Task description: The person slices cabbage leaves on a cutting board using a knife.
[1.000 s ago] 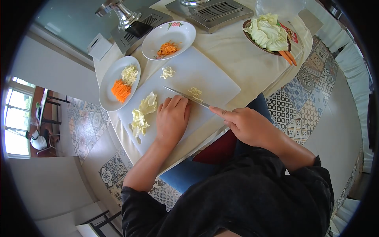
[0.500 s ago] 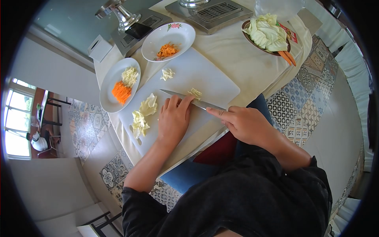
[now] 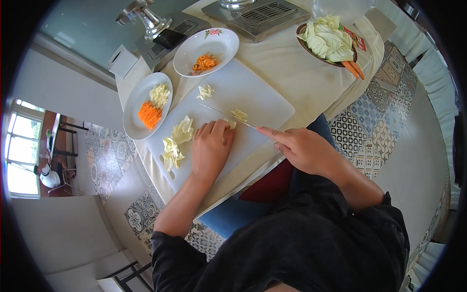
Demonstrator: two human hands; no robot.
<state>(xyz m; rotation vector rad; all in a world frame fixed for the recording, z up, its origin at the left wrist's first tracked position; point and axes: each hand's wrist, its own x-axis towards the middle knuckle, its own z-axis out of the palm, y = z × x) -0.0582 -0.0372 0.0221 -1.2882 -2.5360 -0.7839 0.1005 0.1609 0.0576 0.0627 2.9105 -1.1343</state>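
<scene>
"Lettering?"

"Red packet (image 3: 359, 42), upper right of frame; print too small to read."

"Hands?"

"Right hand (image 3: 305, 150) grasps the knife (image 3: 224, 114), mid-frame, forefinger extended. Left hand (image 3: 212, 147), palm down, fingers bent, holds cabbage (image 3: 231, 124) on the board (image 3: 265, 95), just above centre."

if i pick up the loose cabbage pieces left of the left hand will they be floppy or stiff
The cabbage pieces would probably feel light, being thin leaves. They may flex yet keep some shape, since their edges look curled and ruffled. Their uneven outlines make rolling across the cutting board unlikely.
</scene>
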